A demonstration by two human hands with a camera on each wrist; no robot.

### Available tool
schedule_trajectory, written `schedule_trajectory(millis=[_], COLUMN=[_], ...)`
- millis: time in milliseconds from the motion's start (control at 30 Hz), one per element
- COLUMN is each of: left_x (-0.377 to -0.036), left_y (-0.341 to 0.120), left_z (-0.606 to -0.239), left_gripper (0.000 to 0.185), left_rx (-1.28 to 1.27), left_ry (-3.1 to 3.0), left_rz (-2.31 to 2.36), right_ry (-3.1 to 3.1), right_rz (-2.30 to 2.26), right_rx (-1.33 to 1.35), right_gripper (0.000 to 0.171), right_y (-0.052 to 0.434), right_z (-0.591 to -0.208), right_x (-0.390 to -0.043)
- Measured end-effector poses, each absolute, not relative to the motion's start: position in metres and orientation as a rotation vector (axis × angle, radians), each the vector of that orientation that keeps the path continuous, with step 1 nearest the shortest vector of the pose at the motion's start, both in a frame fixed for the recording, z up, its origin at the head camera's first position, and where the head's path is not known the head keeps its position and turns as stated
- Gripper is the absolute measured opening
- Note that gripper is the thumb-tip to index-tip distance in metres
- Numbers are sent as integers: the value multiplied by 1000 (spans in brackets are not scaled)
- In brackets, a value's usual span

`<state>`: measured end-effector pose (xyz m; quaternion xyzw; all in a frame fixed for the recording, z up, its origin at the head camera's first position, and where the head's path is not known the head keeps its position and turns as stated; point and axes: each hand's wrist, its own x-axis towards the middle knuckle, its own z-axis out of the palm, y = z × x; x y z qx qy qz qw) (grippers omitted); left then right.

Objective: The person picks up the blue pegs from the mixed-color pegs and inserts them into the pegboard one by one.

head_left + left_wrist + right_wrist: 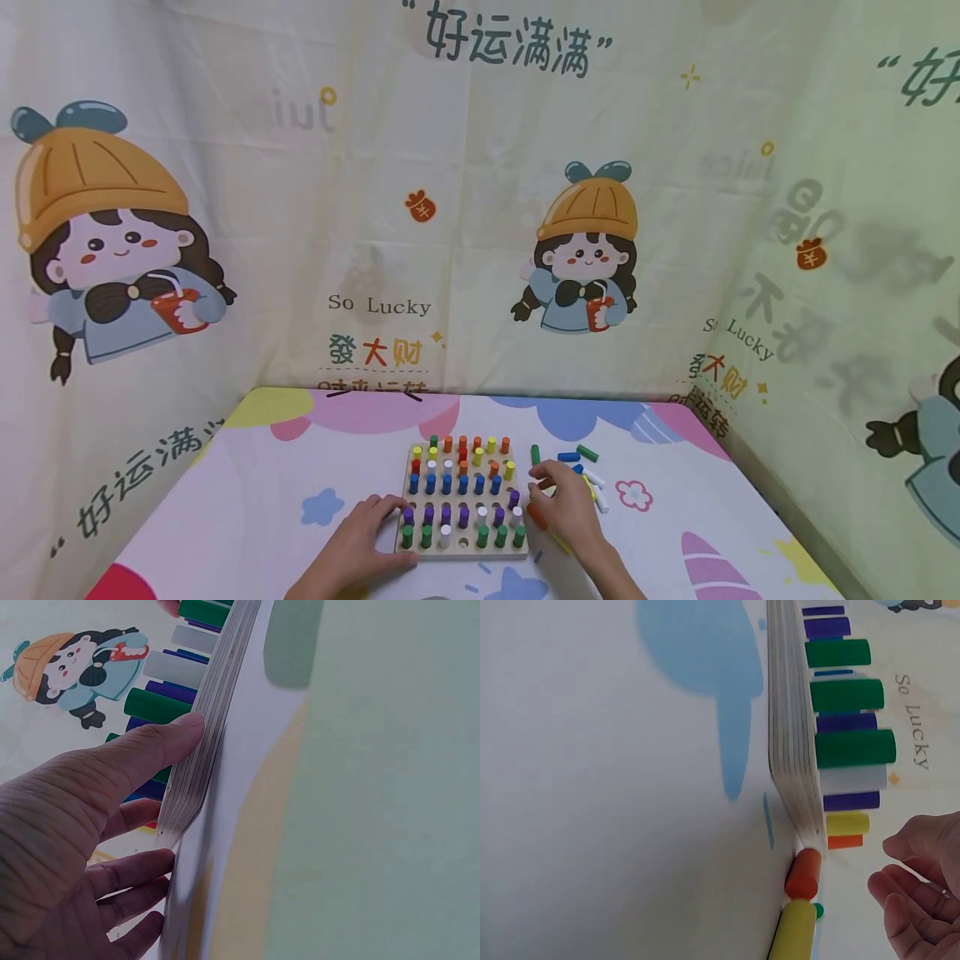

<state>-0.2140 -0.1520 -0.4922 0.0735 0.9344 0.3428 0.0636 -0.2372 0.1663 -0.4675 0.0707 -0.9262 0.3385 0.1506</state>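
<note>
A wooden pegboard [465,554] full of coloured pegs lies on the table. Green pegs [427,536] and one white peg [446,536] stand in its front row, which has one bare hole; purple, blue, yellow and orange pegs rise behind. My left hand [363,537] grips the board's front left corner, thumb on the front edge, as the left wrist view also shows. Right of the board, my right hand [567,504] hovers over loose pegs, fingers loosely bent with nothing visible between them. An orange peg [803,874] and a yellow peg [795,930] lie beside the board's corner.
More loose pegs lie right of the board: a green one [587,453], a blue one [568,457], a white one [602,498] and others partly under the right hand. A printed cloth [480,250] hangs behind the patterned table [247,492] and along its sides.
</note>
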Motion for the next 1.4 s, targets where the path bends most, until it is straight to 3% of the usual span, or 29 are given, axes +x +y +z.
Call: schedule_trajectory(millis=[1400], left_x=[-214], left_y=[-153], left_z=[-492], left_gripper=[74], left_rx=[198], left_ry=[2798], left_rz=[1044], right_ry=[-2727], right_rz=[767], right_rx=[114], right_gripper=[21], right_y=[215], right_z=[-473], right_x=[-249])
